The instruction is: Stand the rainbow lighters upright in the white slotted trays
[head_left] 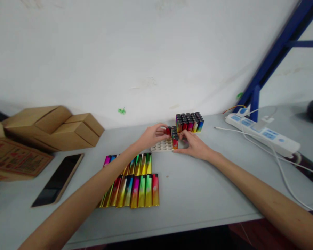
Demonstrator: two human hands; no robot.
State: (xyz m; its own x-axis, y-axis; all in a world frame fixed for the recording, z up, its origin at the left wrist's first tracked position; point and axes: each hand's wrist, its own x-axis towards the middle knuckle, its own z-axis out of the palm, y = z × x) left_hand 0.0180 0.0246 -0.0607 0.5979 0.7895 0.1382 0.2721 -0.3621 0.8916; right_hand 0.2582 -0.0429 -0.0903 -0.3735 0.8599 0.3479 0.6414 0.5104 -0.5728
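My left hand (153, 135) is closed on a red lighter (168, 131), held above a white tray with round holes (160, 146). Beside that lighter, a column of upright lighters (175, 139) stands in the tray's right part, the front one red. My right hand (194, 144) curls around the tray's right end, with its thumb at the front corner and its fingers near the column. Left of the tray, two rows of shiny multicoloured lighters (142, 191) lie flat on the table, partly hidden by my left forearm.
Behind my right hand stands a block of upright lighters (190, 122). Brown cardboard boxes (54, 126) and a phone (58, 178) are on the left. A white power strip (263, 133) with white cables (280, 170) lies on the right, by a blue metal frame (273, 52). A white wall (146, 62) backs the grey table (193, 194).
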